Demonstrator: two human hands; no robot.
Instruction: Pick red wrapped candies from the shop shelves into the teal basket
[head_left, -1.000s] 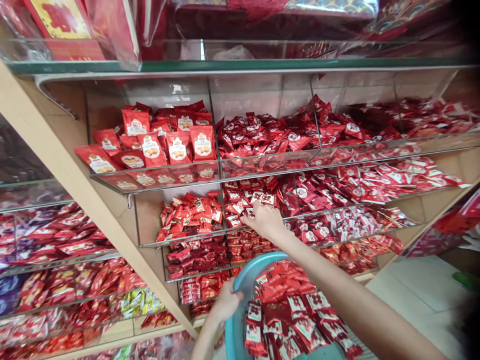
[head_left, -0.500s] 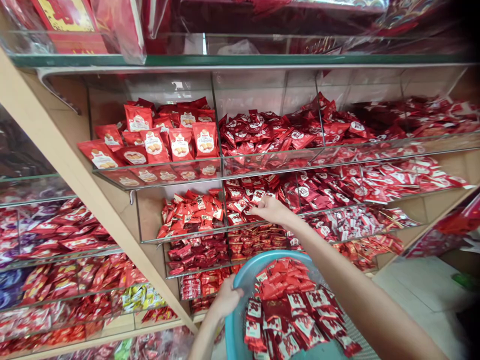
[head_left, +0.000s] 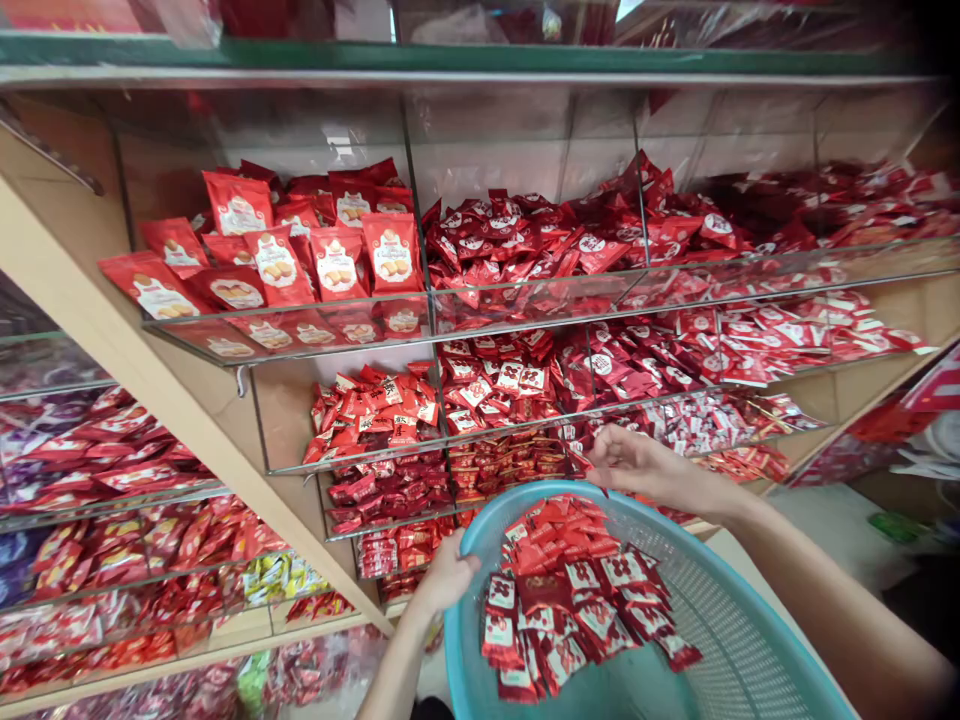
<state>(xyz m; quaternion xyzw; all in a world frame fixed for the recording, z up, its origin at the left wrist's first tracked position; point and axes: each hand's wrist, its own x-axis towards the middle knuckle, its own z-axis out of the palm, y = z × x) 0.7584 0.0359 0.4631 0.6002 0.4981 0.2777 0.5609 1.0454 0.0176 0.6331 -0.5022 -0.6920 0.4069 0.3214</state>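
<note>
My left hand [head_left: 448, 575] is closed on the left rim of a turquoise plastic basket [head_left: 739, 615] with perforated sides. Inside lie bright red wrapped sweets [head_left: 559, 535] at the back, and red-and-white packets [head_left: 600, 620] in front of them. My right hand [head_left: 641, 468] hovers just above the basket's far rim, fingers pinched. A small red packet [head_left: 583, 464] shows at its fingertips, partly hidden and blurred. Behind that hand, more red-and-white packets [head_left: 510, 380] fill a shelf compartment.
Glass-fronted shelves [head_left: 525, 325] divided into compartments rise close ahead, full of red packets. Larger red biscuit packets [head_left: 337, 262] stand at the upper left. A slanting wooden upright [head_left: 180, 410] separates another shelf unit on the left. Pale floor [head_left: 832, 525] shows at the right.
My right hand has drawn back from the shelf compartment, down and right to the basket's rim, with a small red packet. My left hand still grips the basket. The view has shifted slightly.
</note>
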